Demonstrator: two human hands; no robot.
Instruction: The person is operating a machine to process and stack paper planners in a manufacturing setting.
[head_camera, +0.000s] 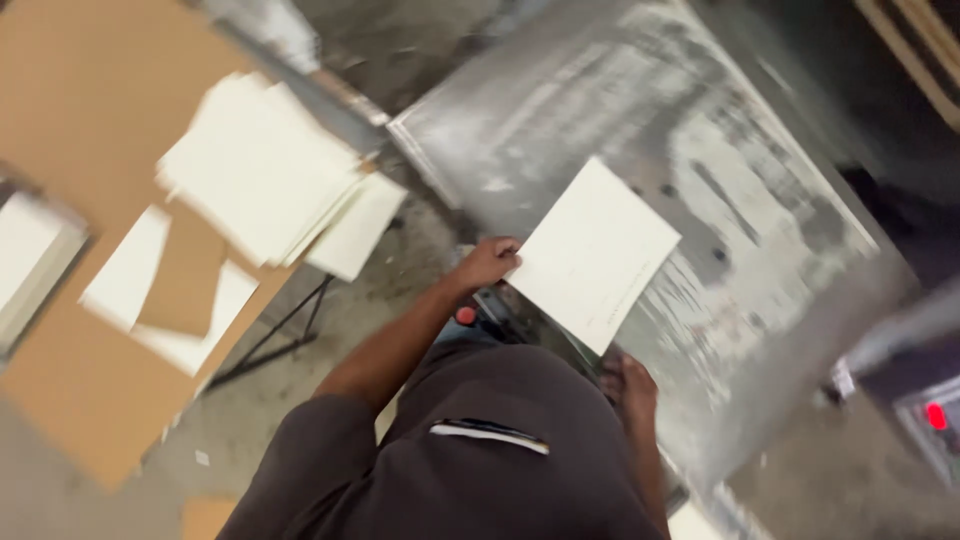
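**Sheet held over the metal worktop, both hands on its near edges**

Sheet (594, 252) first: a cream square of card or paper, sitting tilted like a diamond over the scuffed grey metal worktop (760, 210). We only have the head view, and it's blurry, so bear with us.

Our left hand (487, 263) is pinching the sheet's left corner, fingers curled over the edge. Our right hand (630, 388) is down by the sheet's bottom corner, just beside it or touching. We can't tell whether it's actually gripping or spread flat; the dark shirt hides part of it.

Off to the left, well apart from the sheet, there's a loose fanned stack of cream sheets (265, 170) lying on big brown cardboard (90, 120), with a few more pale pieces (125, 270) under a brown scrap. A small red button or knob (465, 315) shows near our left wrist, and a red light (936, 415) glows at the far right on some grey box.

What could go wrong, as we'd guess it: with only one corner clearly pinched, the sheet could swing or bend, landing crooked on the metal. The messy stack looks ready to slide off too.
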